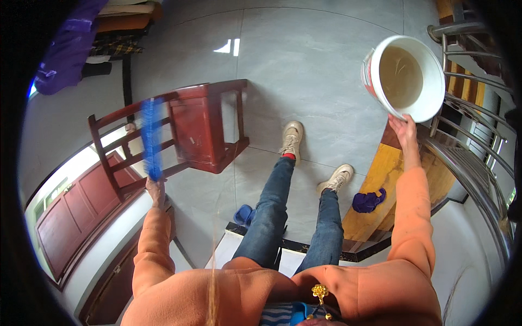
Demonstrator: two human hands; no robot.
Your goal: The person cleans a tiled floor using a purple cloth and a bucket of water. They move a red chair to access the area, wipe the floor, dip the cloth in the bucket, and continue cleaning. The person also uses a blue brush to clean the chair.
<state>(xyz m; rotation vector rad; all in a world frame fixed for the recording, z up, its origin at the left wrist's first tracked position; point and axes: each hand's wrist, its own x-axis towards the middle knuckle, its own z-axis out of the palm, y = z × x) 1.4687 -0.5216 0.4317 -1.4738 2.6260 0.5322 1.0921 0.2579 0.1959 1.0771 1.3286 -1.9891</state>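
My left hand [156, 190] is closed around the lower end of a blue bristled brush [151, 140], which points away from me and is blurred. Behind the brush stands a dark red wooden chair [197, 134]. Out to the right, my right hand [403, 129] grips the near rim of a white plastic bucket [431, 91]. The bucket leans, and murky brownish water [400, 77] lies inside it. A crumpled purple cloth [367, 201] rests on a yellowish wooden board below the bucket, beside my right shoe.
Curved metal railings [469, 161] run along the right side. Blue slippers [244, 215] lie on the grey tiled floor near my left leg. Folded fabrics [122, 24] are piled at the upper left, next to a purple cloth. A dark-edged step [293, 245] is beneath me.
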